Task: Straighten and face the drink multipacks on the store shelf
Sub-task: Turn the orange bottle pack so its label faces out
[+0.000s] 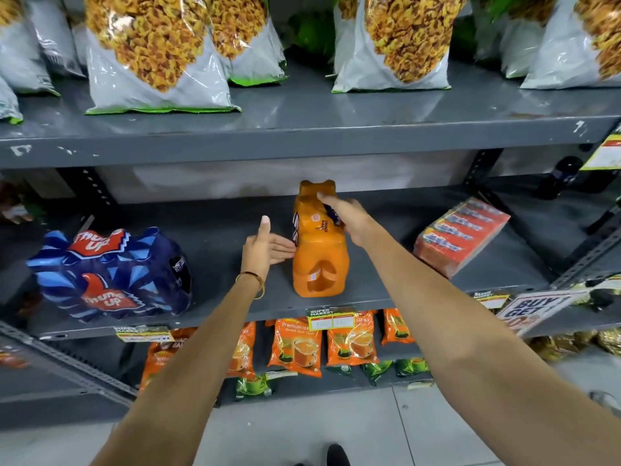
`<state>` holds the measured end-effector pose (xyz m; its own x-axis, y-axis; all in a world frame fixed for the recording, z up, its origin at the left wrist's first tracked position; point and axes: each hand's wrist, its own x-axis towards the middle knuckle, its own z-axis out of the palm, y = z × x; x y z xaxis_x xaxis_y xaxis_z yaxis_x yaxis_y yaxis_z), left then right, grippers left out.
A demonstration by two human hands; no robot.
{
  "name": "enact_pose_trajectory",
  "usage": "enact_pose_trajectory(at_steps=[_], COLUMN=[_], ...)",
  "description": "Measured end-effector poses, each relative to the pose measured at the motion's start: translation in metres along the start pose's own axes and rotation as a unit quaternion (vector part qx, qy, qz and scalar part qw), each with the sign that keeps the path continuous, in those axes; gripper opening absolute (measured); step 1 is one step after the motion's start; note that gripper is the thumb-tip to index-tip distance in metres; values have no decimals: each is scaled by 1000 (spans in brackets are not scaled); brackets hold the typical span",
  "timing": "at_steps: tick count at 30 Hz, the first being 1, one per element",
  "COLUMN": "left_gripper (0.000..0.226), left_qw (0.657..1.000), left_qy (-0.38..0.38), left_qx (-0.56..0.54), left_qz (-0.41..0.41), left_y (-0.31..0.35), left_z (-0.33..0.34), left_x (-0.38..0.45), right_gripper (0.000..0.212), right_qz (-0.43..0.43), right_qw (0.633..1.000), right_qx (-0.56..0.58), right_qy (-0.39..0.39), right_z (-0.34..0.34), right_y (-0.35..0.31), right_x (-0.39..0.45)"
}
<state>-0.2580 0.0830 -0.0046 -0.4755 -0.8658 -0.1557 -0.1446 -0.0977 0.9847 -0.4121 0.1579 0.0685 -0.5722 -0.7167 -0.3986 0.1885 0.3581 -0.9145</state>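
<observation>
Left hand (265,247) flat and wide, thumb up, fingertips touching the left face of the orange multipack (319,250), gripping nothing; thin bangle (252,280) at the wrist. Right hand (346,216) spread over the pack's top from the 3 o'clock side, fingers draped across its upper edge, pressing rather than clenched. Orange multipack upright near the middle of the grey middle shelf (218,230), long axis running front to back, narrow end with its shrink-wrap hole toward the aisle, close to the front lip. At 9 o'clock from the pack, well apart, blue Thums Up multipack (111,274) tilted, overhanging the front edge. At 3 o'clock, well apart, red multipack (460,233) lying angled, one corner toward the front. Directly below the orange pack at 6 o'clock, yellow price tag (331,319) clipped on the shelf lip; a second tag (144,332) under the blue pack. Further at 4 o'clock, offer sign (527,311) reading "BUY GET". Lower shelf at 6 o'clock: orange tea pouches (295,348) standing in a row, green packets (252,385) in front of them. Upper shelf at 12 o'clock: large white snack bags (158,55) upright. Dark bottle (561,176) at 2 o'clock, behind the upright post. Shoe tip (337,455) on the floor at the bottom edge.
</observation>
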Motion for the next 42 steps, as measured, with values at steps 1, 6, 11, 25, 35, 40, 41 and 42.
enact_pose_trajectory(at_steps=[1,6,11,25,35,40,41,42], left_gripper=[77,76,74,68,65,61,61,62], left_qw=[1000,985,981,976,985,987,988,988], left_qy=[-15,-67,-24,173,31,51,52,55], left_qx=[-15,-42,-82,-5,-102,-89,-85,-79], left_qz=[-23,-152,-172,-132,-133,-126,-122,-117], left_y=[0,-1,-10,-6,-25,-25,-28,-30], left_z=[-2,15,27,8,15,17,16,17], left_x=[2,2,1,32,25,16,16,14], right_gripper=[90,84,82,97,87,99,103,106], right_qz=[-9,-54,-51,-82,-188,-217,-188,-146], right_qw=[999,908,818,776,747,854,906,948], right_qx=[-48,-414,-573,-605,-617,-471,-377,-283], right_qy=[13,38,-12,-157,-162,-51,-29,-12], right_z=[1,9,25,-31,-40,-62,-68,-74], right_y=[-1,-16,-13,-31,-16,7,15,26], right_x=[-3,-11,-7,17,33,27,23,21])
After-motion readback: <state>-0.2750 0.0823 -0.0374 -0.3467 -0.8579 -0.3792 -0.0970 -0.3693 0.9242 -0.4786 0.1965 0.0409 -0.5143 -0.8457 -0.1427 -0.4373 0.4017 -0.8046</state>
